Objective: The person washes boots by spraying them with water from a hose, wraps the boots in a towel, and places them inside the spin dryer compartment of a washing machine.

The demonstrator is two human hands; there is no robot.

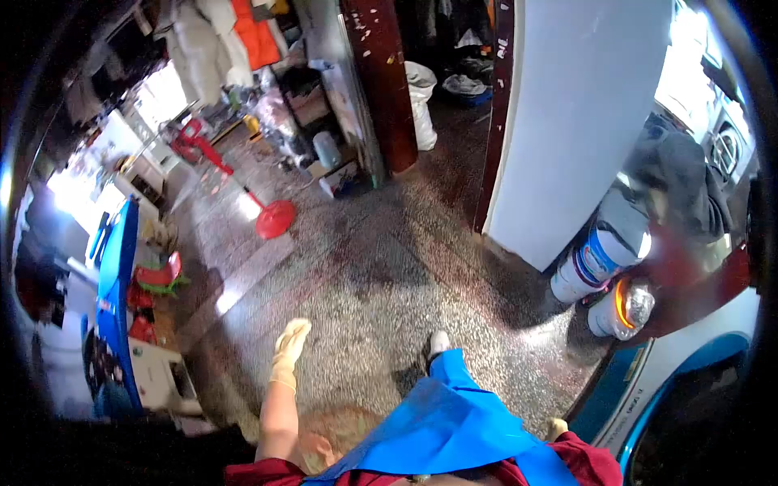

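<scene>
My left hand (290,342), in a pale cream glove, hangs out over the speckled floor. Its fingers are stretched out and nothing shows in them. Only a small part of my right hand (557,426), gloved in the same pale colour, appears beside my dark red sleeve, and its fingers cannot be made out. The nearest thing to it is a teal and white machine (640,389) on the right. A blue apron (454,413) hangs down my front, and one light shoe (438,343) pokes out past it.
A red stand fan (275,219) stands on the floor ahead left. Buckets (596,259) sit along the white wall (579,121) at right. Past the dark red doorframe (385,81) is a white sack (421,105). Blue furniture (117,283) lines the left side.
</scene>
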